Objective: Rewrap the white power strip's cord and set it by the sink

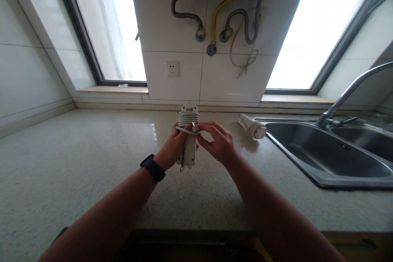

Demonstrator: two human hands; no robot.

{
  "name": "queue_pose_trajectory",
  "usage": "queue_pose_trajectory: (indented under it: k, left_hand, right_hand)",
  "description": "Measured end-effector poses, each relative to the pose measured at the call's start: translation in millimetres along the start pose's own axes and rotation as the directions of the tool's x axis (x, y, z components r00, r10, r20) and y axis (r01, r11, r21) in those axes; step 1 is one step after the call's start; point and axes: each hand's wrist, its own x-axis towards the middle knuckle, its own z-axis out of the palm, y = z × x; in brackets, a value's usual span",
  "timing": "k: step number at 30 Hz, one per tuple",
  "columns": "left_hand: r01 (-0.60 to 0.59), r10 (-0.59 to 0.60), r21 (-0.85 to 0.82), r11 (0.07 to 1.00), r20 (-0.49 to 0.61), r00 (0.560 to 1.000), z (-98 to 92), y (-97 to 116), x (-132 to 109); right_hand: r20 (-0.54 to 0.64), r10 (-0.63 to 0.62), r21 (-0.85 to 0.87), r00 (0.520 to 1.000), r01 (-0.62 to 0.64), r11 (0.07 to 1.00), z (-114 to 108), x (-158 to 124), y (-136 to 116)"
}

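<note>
A white power strip (190, 153) is held above the counter, its underside with screw holes facing me. Its white cord (187, 119) is wound in several turns round the far half. My left hand (172, 147), with a black watch at the wrist, grips the strip from the left, thumb lying over the cord. My right hand (219, 141) is closed at the fingertips on the plug (195, 127) at the cord's end, whose metal prongs show. A thin grey strap (183, 153) hangs along the strip's left side.
On the speckled counter (92, 180), another white bundle (251, 126) with cord round it lies beside the steel sink (307, 151) and its faucet (346, 94). A wall socket (172, 69) and pipes, one of them a yellow pipe (217, 10), are at the back between two windows.
</note>
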Motion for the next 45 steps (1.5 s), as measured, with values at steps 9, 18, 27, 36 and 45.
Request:
queue_pose_trajectory:
  k: [9,18,27,36,45]
  left_hand:
    - [-0.088,0.097,0.104,0.991,-0.081,0.992,0.3,2,2]
    - [-0.207,0.219,0.155,0.966,-0.069,0.973,-4.2,-13,10]
    - [-0.155,0.176,0.163,0.974,-0.124,0.977,-6.4,-18,15]
    - [-0.077,0.086,0.152,0.985,-0.049,0.995,-7.2,-12,9]
    - [-0.008,0.014,0.104,0.995,-0.064,0.998,-8.1,-9,9]
  right_hand:
    - [0.035,0.035,-0.004,0.999,-0.035,0.999,-4,5,-3]
    - [0.033,0.173,0.041,0.984,-0.174,0.984,-2,5,-12]
    - [-0.025,0.23,0.079,0.973,-0.228,0.971,15,-1,-9]
    - [0.18,0.283,0.402,0.942,-0.333,0.853,5,-2,6]
    - [0.201,0.489,0.6,0.848,-0.502,0.623,7,-5,17]
